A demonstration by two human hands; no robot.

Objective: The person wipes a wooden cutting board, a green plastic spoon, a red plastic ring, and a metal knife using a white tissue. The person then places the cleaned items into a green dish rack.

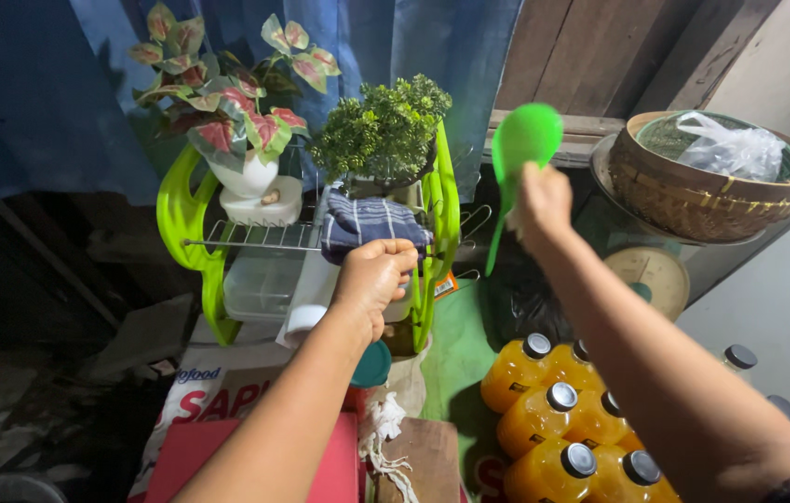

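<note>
My right hand, upper centre-right of frame, has its grip closed round the handle of a bright green glossy plastic ladle, rounded bowl up against the dark wood planks. My left hand, mid-frame, is fisted w/ grip pinching the edge of a navy-and-white checked woven cloth, draped soft over the wire shelf of a lime-green plastic rack.

On the rack top: a white ceramic pot w/ pink-green leafy plant, and a bushy small-leaved green plant beside it. Under the shelf, a clear plastic box.

Upper right: round woven basket w/ crinkled clear plastic bag inside. Lower right: cluster of orange-liquid plastic bottles w/ black-and-silver caps. Lower left: white sack w/ red and blue lettering, red flat slab in front.
</note>
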